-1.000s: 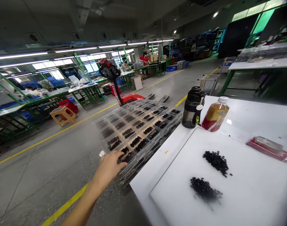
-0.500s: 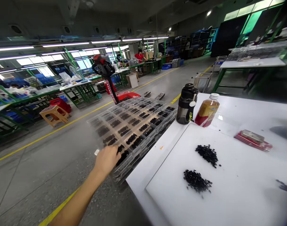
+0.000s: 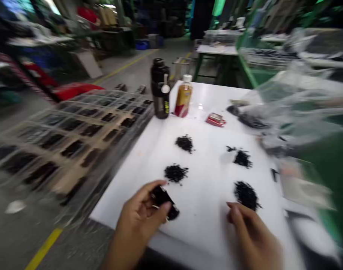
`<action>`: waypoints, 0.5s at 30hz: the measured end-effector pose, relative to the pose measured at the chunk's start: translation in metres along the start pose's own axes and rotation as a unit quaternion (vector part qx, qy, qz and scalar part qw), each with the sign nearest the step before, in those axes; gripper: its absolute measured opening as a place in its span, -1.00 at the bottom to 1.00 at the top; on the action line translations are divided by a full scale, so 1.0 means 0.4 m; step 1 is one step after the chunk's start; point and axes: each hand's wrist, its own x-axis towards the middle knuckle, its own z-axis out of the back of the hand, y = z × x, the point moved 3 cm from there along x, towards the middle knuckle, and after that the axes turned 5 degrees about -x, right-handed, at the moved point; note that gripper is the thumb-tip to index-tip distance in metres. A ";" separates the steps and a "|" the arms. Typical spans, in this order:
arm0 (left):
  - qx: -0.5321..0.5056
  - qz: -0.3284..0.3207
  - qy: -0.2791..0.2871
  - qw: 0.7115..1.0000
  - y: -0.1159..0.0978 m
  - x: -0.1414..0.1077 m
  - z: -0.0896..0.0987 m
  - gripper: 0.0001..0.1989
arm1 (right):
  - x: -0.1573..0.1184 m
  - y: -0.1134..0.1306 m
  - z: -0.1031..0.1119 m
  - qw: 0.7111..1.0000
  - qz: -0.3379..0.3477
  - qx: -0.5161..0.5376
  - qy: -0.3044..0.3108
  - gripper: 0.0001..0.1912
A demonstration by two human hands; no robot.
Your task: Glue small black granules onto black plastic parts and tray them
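A glossy black plastic part point(image 3: 165, 202) is gripped between the thumb and fingers of my left hand point(image 3: 140, 213), above the near edge of the white table point(image 3: 199, 243). My right hand point(image 3: 250, 232) hovers over the table's right side, fingertips pinched together; whatever is between them is too small to make out. Just beyond it lies a pile of small black pieces point(image 3: 246, 195), with a second black pile point(image 3: 242, 158) farther back. Past my left hand are two more piles, a nearer heap point(image 3: 175, 173) and a farther heap point(image 3: 184, 143).
Left of the table, a clear compartment tray point(image 3: 75, 133) holds black parts. A dark drink bottle point(image 3: 160, 90), a yellow-and-red juice bottle point(image 3: 183, 97) and a red packet point(image 3: 215, 119) stand or lie toward the back. Plastic bags point(image 3: 295, 108) cover the right edge.
My view has swung right and down onto the table. My left hand has left the tray and now holds a black part over the table. My right hand has come into view.
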 end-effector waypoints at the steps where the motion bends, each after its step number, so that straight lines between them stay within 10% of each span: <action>1: 0.044 0.000 0.054 0.998 0.009 0.003 -0.067 -0.57 | 0.001 0.013 -0.002 0.999 -0.031 0.009 0.000 -0.65; 7: 0.294 -0.257 0.223 0.893 0.024 0.063 -0.277 -0.55 | 0.068 0.081 0.038 0.995 -0.042 0.014 -0.094 -0.72; 15: 0.372 -0.387 0.187 0.823 0.071 0.070 -0.252 -0.44 | 0.320 0.103 -0.038 0.999 0.017 -0.038 -0.017 -0.44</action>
